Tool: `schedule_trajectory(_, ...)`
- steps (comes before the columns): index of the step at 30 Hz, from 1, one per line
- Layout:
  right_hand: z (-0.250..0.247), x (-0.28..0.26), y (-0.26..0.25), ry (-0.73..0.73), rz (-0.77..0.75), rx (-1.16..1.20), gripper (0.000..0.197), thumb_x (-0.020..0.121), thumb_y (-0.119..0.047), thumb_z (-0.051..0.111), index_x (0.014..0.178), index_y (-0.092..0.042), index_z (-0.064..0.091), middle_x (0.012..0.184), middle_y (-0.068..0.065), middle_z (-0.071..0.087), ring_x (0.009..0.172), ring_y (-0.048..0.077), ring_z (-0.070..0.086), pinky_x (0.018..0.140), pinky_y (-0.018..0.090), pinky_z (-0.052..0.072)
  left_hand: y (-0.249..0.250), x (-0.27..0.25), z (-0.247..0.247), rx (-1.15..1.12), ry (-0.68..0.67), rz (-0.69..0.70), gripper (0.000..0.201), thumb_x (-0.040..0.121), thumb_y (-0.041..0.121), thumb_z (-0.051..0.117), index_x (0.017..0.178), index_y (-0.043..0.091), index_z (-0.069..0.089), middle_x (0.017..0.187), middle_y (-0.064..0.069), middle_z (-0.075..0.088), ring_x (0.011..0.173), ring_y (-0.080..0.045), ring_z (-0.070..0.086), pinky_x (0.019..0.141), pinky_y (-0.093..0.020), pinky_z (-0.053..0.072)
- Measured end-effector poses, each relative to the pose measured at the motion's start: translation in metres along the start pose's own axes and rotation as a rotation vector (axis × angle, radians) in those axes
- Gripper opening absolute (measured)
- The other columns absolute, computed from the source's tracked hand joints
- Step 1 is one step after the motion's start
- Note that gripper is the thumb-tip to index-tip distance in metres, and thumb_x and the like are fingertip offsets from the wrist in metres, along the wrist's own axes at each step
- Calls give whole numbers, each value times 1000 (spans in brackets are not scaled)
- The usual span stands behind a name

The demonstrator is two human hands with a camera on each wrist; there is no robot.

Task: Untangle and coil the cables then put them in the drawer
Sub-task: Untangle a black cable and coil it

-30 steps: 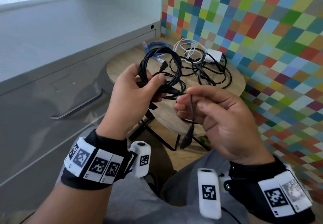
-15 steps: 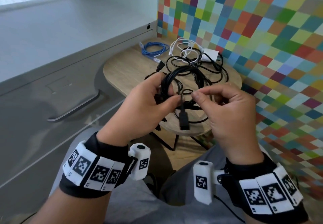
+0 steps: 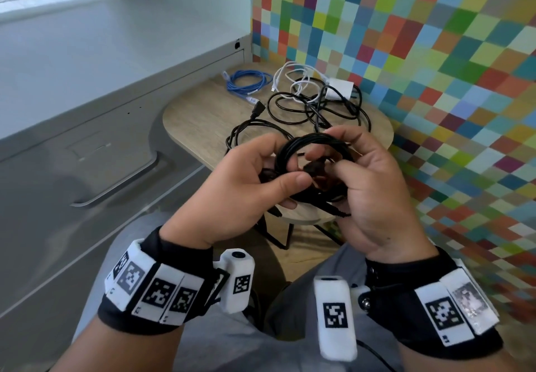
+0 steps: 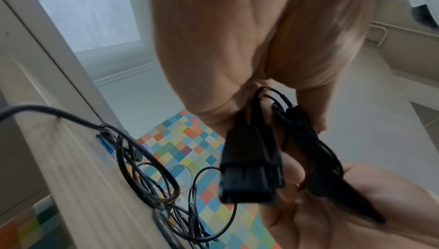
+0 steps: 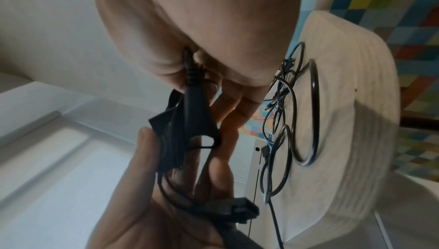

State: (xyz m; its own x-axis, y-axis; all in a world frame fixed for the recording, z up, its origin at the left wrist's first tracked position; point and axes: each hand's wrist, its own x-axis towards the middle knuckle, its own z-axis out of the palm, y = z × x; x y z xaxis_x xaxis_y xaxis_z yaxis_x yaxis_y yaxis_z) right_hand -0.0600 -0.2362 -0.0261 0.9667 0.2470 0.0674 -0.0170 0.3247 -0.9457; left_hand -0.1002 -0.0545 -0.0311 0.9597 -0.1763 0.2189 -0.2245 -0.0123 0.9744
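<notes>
A coiled black cable is held in the air between both hands, above the near edge of the round wooden table. My left hand grips the coil's left side, thumb over the strands. My right hand curls round the right side and pinches the cable's black plug inside the loop. The left wrist view shows a black connector hanging below the fingers. A tangle of black cables, a white cable with charger and a coiled blue cable lie on the table.
A grey cabinet with a closed drawer and its handle stands to the left. A multicoloured checked wall runs behind and right of the table. My grey-trousered lap is below the hands.
The right hand carried the loose plug end up from below and tucked it into the coil. Both hands came together around the coil, which now sits lower and further right.
</notes>
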Motion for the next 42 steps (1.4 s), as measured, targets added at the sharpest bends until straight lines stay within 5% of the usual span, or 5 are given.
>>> schedule_trajectory(11, 1, 2, -1, -38, -45, 243, 16, 88, -9, 67, 104, -11, 69, 89, 10, 73, 80, 21, 71, 77, 29, 60, 0, 2, -6, -304, 96, 10, 17, 94, 20, 73, 93, 12, 57, 89, -15, 71, 77, -32, 75, 55, -29, 61)
schedule_trajectory(22, -17, 7, -1, 123, -624, -745, 15, 95, -8, 76, 103, -20, 77, 98, -7, 74, 94, 11, 72, 84, 25, 57, 12, -2, -26, -233, 172, -24, 16, 96, 17, 59, 99, 2, 54, 70, -18, 69, 52, -31, 68, 38, -27, 49)
schedule_trajectory(29, -15, 10, 7, 164, -541, -711, 13, 99, -14, 70, 106, -22, 76, 96, -4, 76, 90, 8, 72, 80, 23, 57, 13, -4, -13, -301, -18, -110, 12, 96, 15, 57, 99, 6, 50, 70, -8, 70, 46, -17, 67, 38, -23, 50)
schedule_trajectory(37, -25, 18, 2, 128, -310, -95, 15, 92, -4, 71, 106, -6, 74, 109, 14, 75, 105, 32, 72, 101, 48, 56, 10, 3, -14, -239, 202, -125, 16, 91, 23, 63, 98, 9, 62, 82, -12, 73, 63, -25, 70, 52, -24, 55)
schedule_trajectory(42, -17, 12, 6, 47, -258, -181, 18, 95, -12, 63, 106, -17, 77, 105, 9, 77, 93, 28, 73, 83, 49, 61, 6, 5, -8, -241, 231, -130, 17, 88, 21, 65, 100, 10, 63, 85, -13, 75, 74, -20, 71, 56, -25, 56)
